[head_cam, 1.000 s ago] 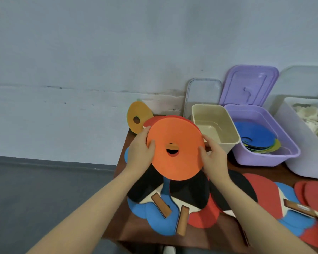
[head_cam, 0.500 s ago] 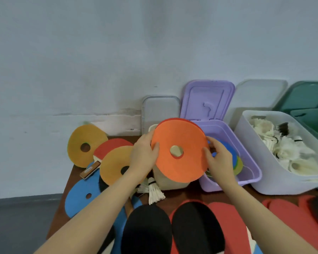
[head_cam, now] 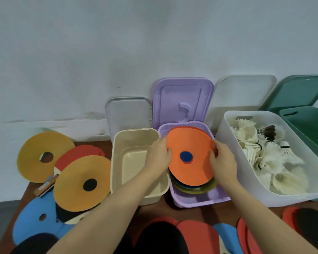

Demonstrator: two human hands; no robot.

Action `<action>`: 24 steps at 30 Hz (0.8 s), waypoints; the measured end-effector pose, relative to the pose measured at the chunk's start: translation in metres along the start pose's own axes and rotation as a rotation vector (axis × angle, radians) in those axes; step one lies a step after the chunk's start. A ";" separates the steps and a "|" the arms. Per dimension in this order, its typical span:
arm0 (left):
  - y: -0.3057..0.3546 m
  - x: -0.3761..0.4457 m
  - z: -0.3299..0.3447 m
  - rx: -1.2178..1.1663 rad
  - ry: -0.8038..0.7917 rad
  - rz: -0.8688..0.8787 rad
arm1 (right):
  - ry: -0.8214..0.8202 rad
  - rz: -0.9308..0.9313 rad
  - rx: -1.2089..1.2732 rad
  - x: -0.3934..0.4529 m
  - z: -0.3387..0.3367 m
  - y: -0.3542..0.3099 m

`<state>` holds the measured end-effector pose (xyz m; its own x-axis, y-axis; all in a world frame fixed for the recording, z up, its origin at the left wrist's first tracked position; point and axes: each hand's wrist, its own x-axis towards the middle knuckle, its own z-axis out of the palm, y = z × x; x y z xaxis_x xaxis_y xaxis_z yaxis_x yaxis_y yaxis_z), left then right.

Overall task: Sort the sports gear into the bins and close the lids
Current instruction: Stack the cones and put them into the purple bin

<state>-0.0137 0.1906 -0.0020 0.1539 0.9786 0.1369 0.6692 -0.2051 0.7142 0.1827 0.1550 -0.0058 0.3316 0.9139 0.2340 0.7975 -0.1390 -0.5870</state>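
Observation:
An orange disc (head_cam: 191, 143) with a centre hole, a red disc edge showing behind it, hangs over the open purple bin (head_cam: 200, 200). My left hand (head_cam: 159, 154) grips its left rim and my right hand (head_cam: 222, 162) grips its right rim. Beneath it in the bin lie blue and green discs (head_cam: 195, 188). The purple lid (head_cam: 182, 101) leans upright against the wall. An empty beige bin (head_cam: 117, 162) stands just left. Two yellow-orange discs (head_cam: 44, 143) (head_cam: 77, 182) and a blue disc (head_cam: 35, 217) lie at the left.
A white bin (head_cam: 231, 131) full of shuttlecocks stands to the right, then a green bin (head_cam: 308, 125). Clear, white and green lids lean on the wall behind. Table tennis paddles (head_cam: 191, 235) in red, black and blue cover the table's near edge.
Both hands have carried the orange disc right and down, from in front of the beige bin to over the purple bin. The view has tilted down and shifted right.

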 end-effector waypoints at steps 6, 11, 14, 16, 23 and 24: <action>-0.005 0.001 0.022 0.562 -0.084 0.001 | -0.116 -0.144 -0.200 0.003 0.018 0.031; -0.007 -0.016 0.003 0.569 -0.041 0.042 | -0.184 -0.259 -0.113 0.000 0.018 0.022; -0.012 -0.029 -0.016 0.564 -0.011 0.028 | -0.203 -0.329 -0.070 -0.003 0.020 0.004; -0.016 -0.039 -0.030 0.575 0.006 0.028 | -0.205 -0.390 -0.036 -0.007 0.023 -0.012; -0.049 -0.079 -0.098 0.577 0.106 -0.016 | -0.267 -0.519 0.094 -0.037 0.051 -0.081; -0.057 -0.085 -0.109 0.569 0.117 -0.031 | -0.270 -0.528 0.108 -0.043 0.057 -0.092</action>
<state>-0.1441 0.1213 0.0203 0.0679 0.9731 0.2201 0.9626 -0.1219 0.2420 0.0665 0.1506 -0.0060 -0.2460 0.9154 0.3186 0.7589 0.3864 -0.5241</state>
